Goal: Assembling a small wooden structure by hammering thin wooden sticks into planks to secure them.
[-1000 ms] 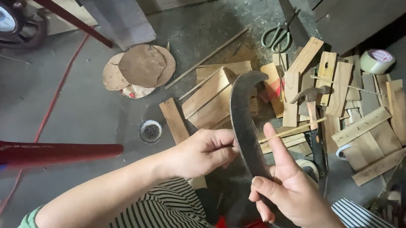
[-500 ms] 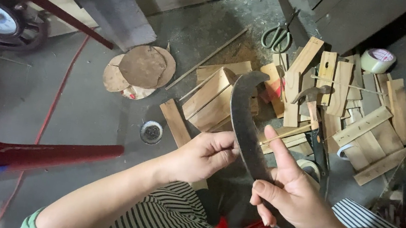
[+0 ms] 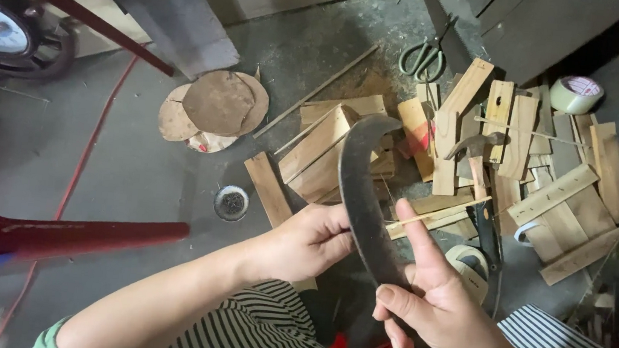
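Between the two hands, a dark curved blade (image 3: 360, 183) rises away from the person, its hooked tip bending left above the pile of wood. The right hand (image 3: 437, 303) is wrapped around the blade's lower end, fingers curled shut on it and the forefinger stretched up along its right edge. The left hand (image 3: 308, 240) is closed just left of the blade, pinching one end of a thin bamboo sliver (image 3: 426, 217) against the blade's edge; the sliver runs from that pinch across the blade and out to the right, past the right forefinger.

Beyond the grip lie loose wooden slats (image 3: 550, 193), scattered on the grey concrete floor (image 3: 121, 171). A hammer (image 3: 477, 156) rests on them to the upper right of the blade tip, with green-handled scissors (image 3: 425, 56) farther off and a roll of tape (image 3: 576, 94) well to the right. Left of the left hand sits a small round tin (image 3: 231, 203), and past it some cardboard discs (image 3: 214, 108). A red chair leg (image 3: 84, 232) reaches in from the far left.
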